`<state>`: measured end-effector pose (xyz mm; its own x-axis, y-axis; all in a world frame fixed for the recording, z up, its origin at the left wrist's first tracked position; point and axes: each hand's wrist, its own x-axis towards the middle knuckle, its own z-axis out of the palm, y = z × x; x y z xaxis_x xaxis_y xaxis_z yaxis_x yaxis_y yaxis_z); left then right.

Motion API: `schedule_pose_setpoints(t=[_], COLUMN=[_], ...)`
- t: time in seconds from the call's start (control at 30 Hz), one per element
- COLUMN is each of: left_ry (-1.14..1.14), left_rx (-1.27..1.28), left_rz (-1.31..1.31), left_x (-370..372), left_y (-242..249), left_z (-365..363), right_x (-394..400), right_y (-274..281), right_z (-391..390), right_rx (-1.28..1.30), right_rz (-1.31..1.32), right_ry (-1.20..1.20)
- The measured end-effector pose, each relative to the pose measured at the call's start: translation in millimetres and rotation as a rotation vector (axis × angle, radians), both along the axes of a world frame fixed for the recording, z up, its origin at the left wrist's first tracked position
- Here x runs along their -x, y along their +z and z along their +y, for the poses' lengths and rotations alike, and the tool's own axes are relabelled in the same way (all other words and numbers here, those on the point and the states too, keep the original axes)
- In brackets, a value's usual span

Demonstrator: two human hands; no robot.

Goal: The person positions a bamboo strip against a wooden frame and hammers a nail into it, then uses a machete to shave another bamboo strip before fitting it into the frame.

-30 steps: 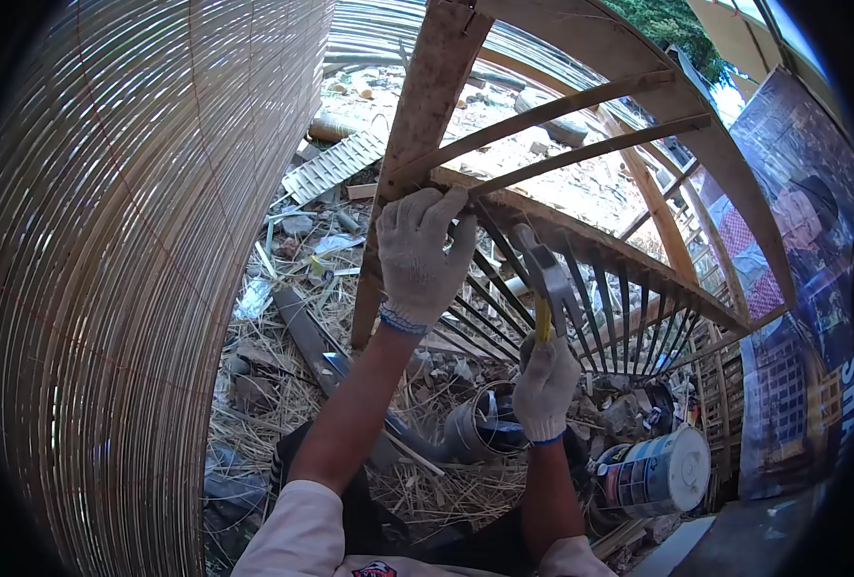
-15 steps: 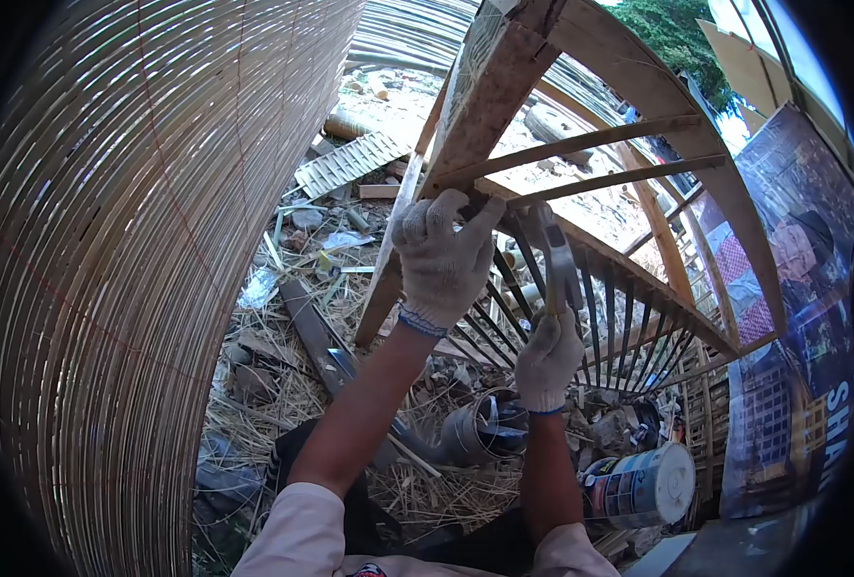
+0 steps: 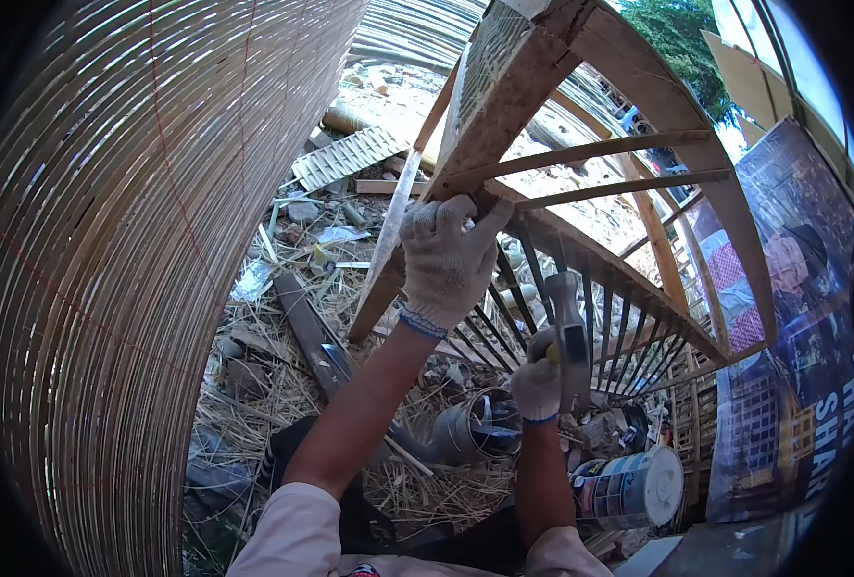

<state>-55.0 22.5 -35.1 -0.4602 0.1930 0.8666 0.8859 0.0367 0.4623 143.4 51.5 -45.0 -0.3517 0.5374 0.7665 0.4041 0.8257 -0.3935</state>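
Observation:
My left hand [image 3: 449,252], in a knitted work glove, is closed around the edge of a wooden frame [image 3: 600,261] where a rail meets a thick post. Whether a small piece is pinched under those fingers is hidden. Lower and to the right, my right hand [image 3: 537,389], also gloved, grips a hammer [image 3: 569,332] by the handle, its metal head tilted up and apart from the frame. Thin dark slats [image 3: 509,284] fan out below the rail. Two lighter slats [image 3: 581,151] run from the post to a curved wooden board [image 3: 725,192].
A screen of thin strips [image 3: 110,288] fills the left side. Straw and scrap cover the ground, with a dark plank [image 3: 302,327] lying there. Near my knees are a grey container [image 3: 456,433] and a paint bucket [image 3: 629,489]. A printed banner [image 3: 783,385] hangs at right.
The hammer has dropped from beside the rail, down and toward me, and its head has turned. My left hand keeps its hold on the frame. The view has shifted slightly.

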Motion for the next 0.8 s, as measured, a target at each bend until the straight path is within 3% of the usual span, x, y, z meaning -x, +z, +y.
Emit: schedule_pose_setpoints(t=[0.07,0.2,0.27,0.37,0.4,0.47,0.53,0.6,0.63,0.73,0.8], left_ry=[-0.039,0.011,0.0,-0.041,-0.045,-0.024,-0.021,-0.033,-0.041,-0.071,-0.057], left_rx=[0.001,0.013,0.01,0.041,0.036,0.043,0.028,-0.01,-0.007,0.027,-0.013], left_rz=[-0.033,-0.031,-0.021,-0.073,-0.071,-0.054,-0.051,-0.026,-0.029,-0.038,-0.005], left_x=[-4.9,1.9,-0.9,-3.2,-5.0,-2.0,-0.2,0.7,1.0,0.2,6.1], left_y=[0.9,3.7,0.7,1.1,1.2,1.9,0.7,-1.8,-2.7,-3.3,-4.5], left_z=[-2.3,-0.3,-1.3,-2.5,-2.4,-2.4,-4.7,-1.9,-1.8,-3.0,-2.3], right_x=[9.0,11.6,6.1,14.8,17.9,25.0,15.4,9.3,4.4,14.3,10.7], right_y=[0.6,14.7,3.9,-2.7,-3.0,7.4,3.0,-6.7,-23.3,-10.2,-0.1], right_z=[7.5,-14.9,-8.0,11.2,16.1,4.1,-5.6,-6.0,9.1,13.6,-4.7], right_rx=[-0.023,0.212,0.21,-0.216,-0.039,0.032,0.086,0.121,-0.009,0.055,0.146], right_rz=[-0.177,-0.022,0.03,-0.135,-0.156,-0.048,0.089,0.071,-0.003,-0.142,0.038], right_ry=[-0.073,0.0,0.035,-0.087,-0.097,-0.107,0.101,0.085,0.014,-0.129,-0.087])
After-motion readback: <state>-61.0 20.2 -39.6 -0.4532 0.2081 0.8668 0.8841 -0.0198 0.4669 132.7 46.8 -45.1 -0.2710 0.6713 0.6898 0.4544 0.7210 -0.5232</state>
